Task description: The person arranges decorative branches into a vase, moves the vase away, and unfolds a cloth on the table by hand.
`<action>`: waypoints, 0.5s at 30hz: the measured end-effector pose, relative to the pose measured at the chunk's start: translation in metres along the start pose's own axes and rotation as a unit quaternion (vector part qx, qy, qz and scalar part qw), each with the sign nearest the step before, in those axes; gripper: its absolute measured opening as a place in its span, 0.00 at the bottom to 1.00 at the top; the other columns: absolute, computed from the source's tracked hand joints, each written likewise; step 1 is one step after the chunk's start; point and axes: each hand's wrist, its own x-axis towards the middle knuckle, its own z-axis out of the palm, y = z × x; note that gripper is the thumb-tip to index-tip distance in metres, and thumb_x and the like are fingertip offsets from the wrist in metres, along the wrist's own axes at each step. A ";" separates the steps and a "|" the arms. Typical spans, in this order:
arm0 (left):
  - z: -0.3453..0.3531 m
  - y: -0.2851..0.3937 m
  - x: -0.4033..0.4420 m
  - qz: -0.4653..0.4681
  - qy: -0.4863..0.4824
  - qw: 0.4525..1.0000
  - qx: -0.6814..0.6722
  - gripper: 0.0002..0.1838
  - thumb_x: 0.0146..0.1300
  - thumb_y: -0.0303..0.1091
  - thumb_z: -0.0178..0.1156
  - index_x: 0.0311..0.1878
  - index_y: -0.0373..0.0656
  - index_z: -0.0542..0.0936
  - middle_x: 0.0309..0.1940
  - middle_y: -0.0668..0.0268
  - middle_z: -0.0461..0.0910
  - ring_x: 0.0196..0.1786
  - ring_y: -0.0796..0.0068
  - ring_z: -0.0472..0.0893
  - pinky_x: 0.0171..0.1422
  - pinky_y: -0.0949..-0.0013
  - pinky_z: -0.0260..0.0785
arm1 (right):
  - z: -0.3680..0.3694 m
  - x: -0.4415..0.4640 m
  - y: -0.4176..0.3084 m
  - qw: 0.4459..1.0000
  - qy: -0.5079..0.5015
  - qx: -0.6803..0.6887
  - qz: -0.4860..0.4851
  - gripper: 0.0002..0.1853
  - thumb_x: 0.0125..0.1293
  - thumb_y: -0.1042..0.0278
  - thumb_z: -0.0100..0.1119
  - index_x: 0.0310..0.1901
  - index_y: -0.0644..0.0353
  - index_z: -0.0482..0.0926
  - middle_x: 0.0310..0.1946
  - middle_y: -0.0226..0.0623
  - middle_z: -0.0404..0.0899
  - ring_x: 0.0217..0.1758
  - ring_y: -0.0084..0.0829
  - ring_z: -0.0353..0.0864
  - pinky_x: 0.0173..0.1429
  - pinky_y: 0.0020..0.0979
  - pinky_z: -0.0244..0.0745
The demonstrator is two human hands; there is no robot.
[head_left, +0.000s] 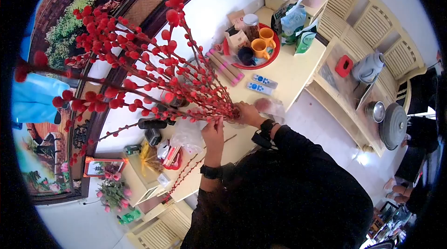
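A large bunch of red berry branches (139, 63) fans out from the table toward the upper left, its stems gathered low near my hands. My right hand (249, 114) is closed around the base of the stems; whatever holds them underneath is mostly hidden. My left hand (213, 138) pinches a thin stem at the lower edge of the bunch, just left of my right hand. Loose berry branches (186, 174) lie on the table below my left hand. A clear plastic bag (187, 136) sits to the left of that hand.
The pale table (298, 70) bears a red tray (278, 49) with orange mugs, two remotes (259, 87) and pink-banded sticks (223, 67). Green pouches (306, 38) stand at its far end. A wooden bench (363, 11) and low table (335, 104) are to the right.
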 end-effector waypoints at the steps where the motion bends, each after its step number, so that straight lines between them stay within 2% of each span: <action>1: 0.002 -0.001 -0.001 -0.028 -0.001 0.999 -0.029 0.08 0.54 0.33 0.54 0.26 0.37 0.74 0.15 0.62 0.73 0.16 0.73 0.73 0.21 0.73 0.62 | 0.002 0.000 0.002 1.000 0.003 -0.002 -0.003 0.35 0.38 0.39 0.60 0.41 0.64 0.70 0.32 0.46 0.70 0.35 0.44 0.72 0.37 0.40 0.69; 4: 0.009 -0.008 -0.003 -0.080 -0.003 0.994 -0.076 0.09 0.55 0.33 0.54 0.27 0.37 0.75 0.15 0.64 0.73 0.15 0.77 0.72 0.20 0.75 0.63 | 0.005 -0.001 0.006 1.000 0.012 0.000 -0.016 0.36 0.38 0.40 0.60 0.42 0.64 0.70 0.32 0.46 0.70 0.35 0.44 0.72 0.38 0.40 0.68; 7: 0.012 -0.018 -0.003 -0.089 -0.005 0.994 -0.065 0.09 0.55 0.33 0.54 0.27 0.37 0.75 0.15 0.64 0.73 0.15 0.78 0.72 0.19 0.75 0.63 | 0.006 0.001 0.006 0.999 -0.028 0.003 0.022 0.37 0.39 0.40 0.60 0.43 0.64 0.68 0.34 0.47 0.69 0.37 0.44 0.71 0.39 0.40 0.68; 10: 0.010 -0.014 -0.002 -0.100 0.000 0.993 -0.060 0.09 0.55 0.33 0.54 0.26 0.36 0.75 0.15 0.63 0.73 0.15 0.77 0.73 0.19 0.75 0.63 | 0.005 0.004 0.004 0.997 -0.065 0.010 0.049 0.38 0.38 0.46 0.64 0.47 0.64 0.64 0.39 0.49 0.68 0.41 0.45 0.70 0.43 0.38 0.67; 13: -0.003 0.003 -0.002 -0.091 0.015 0.995 -0.046 0.14 0.55 0.37 0.54 0.23 0.34 0.73 0.14 0.62 0.74 0.15 0.77 0.74 0.20 0.74 0.65 | 0.009 0.008 0.007 0.990 0.013 0.127 0.058 0.42 0.36 0.56 0.67 0.53 0.63 0.57 0.46 0.51 0.65 0.47 0.46 0.68 0.49 0.36 0.66; 15: -0.006 0.004 -0.005 -0.077 0.025 0.996 -0.046 0.16 0.55 0.38 0.54 0.22 0.33 0.73 0.14 0.62 0.74 0.16 0.77 0.74 0.20 0.74 0.65 | 0.001 0.012 0.000 0.983 0.005 0.176 0.057 0.45 0.36 0.61 0.68 0.56 0.63 0.53 0.49 0.52 0.63 0.50 0.46 0.67 0.52 0.35 0.64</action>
